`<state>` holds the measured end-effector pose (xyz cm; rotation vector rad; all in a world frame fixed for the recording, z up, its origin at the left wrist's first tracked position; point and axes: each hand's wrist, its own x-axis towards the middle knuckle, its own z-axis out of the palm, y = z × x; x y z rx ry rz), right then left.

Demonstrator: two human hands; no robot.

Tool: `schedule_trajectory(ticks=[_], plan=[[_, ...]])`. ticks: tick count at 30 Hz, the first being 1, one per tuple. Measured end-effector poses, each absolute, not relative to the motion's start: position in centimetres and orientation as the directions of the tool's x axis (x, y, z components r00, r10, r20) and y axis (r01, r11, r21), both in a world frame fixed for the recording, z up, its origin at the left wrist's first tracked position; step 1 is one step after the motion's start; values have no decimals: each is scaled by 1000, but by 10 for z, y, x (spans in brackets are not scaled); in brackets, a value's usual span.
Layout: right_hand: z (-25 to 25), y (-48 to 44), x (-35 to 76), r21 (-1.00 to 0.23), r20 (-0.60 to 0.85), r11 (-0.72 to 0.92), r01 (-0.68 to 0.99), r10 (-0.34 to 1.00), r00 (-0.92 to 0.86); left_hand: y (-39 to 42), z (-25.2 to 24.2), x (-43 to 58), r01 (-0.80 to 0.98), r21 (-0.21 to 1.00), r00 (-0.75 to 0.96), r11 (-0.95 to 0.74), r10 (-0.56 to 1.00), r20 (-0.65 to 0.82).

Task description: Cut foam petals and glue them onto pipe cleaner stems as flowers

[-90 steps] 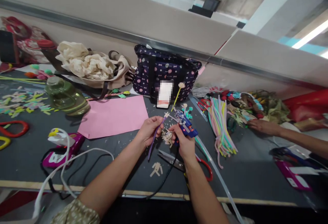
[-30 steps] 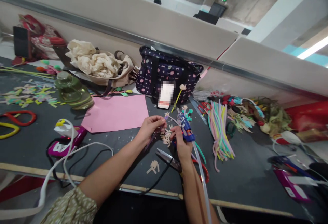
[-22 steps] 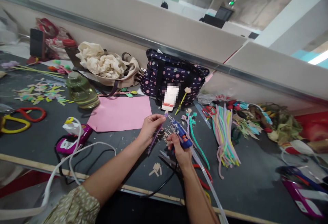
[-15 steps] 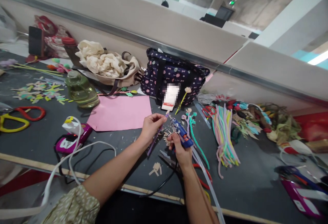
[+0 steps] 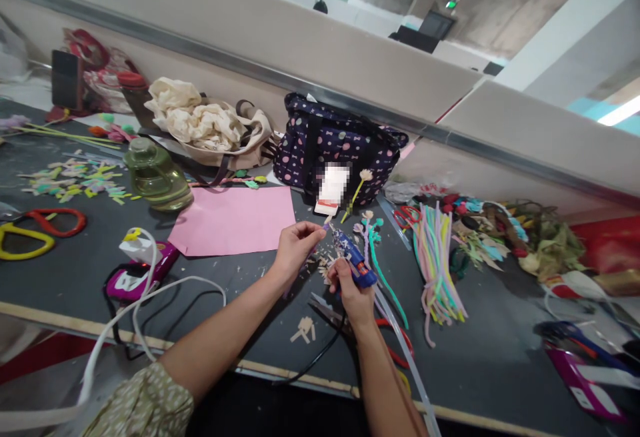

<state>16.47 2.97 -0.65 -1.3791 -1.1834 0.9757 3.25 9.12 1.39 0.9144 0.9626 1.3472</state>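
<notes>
Pinched between the thumb and fingers of my left hand is a thin purple pipe cleaner, with a small pale piece at its top end. Its lower part is smeared by motion. My right hand is wrapped round a blue glue gun, whose nozzle points up and left, close to the top of the pipe cleaner. A long clear glue stick trails from behind the gun towards me. Cream paper-like scraps lie below my hands. Scissors rest partly hidden under my right wrist.
Pink paper lies left of my hands. Behind stand a patterned dark bag and a green bottle. Pipe cleaners are bunched at right. A white cable loops at left; more scissors lie beyond.
The purple pipe cleaner's lower part was sharp earlier and is now blurred. Both hands and the glue gun stay in nearly the same place.
</notes>
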Motion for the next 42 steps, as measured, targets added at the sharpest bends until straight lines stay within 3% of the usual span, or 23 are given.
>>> schedule_trajectory(ticks=[27, 42], plan=[[1, 27, 162, -954, 106, 49, 296, 978, 180, 91, 16, 32, -372, 927, -12, 38, 999, -45], [4, 26, 160, -966, 72, 27, 259, 984, 166, 92, 14, 31, -368, 929, -22, 27, 999, -38]])
